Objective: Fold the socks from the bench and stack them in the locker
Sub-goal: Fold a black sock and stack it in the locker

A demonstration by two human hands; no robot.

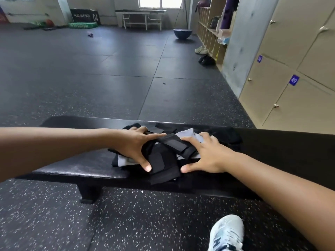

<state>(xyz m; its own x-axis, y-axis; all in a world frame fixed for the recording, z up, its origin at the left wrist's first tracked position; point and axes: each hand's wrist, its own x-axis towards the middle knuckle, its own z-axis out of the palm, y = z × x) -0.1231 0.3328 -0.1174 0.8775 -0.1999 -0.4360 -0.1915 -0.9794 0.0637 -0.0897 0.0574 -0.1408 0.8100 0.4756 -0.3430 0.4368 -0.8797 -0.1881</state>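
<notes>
Gym floor of dark speckled rubber, black padded bench (76, 167) across the foreground, beige lockers (290, 87) shut along the right wall. On the bench, a loose heap of black and grey socks (163, 156), overlapping, some hanging toward the near edge. Left hand (134, 144) spread flat on the heap's left side, fingers straight, thumb pressing a black sock, nothing gripped. Right hand (208, 156) likewise splayed on the right side, fingertips touching a black ribbed sock, thumb out on the bench edge, nothing gripped. Probably sorting or gathering before the first fold. Best to separate one sock from the heap, pull it clear onto bare bench, smooth flat, then fold; pairing by colour first advisable. White shoe (226, 234) below, near right.
</notes>
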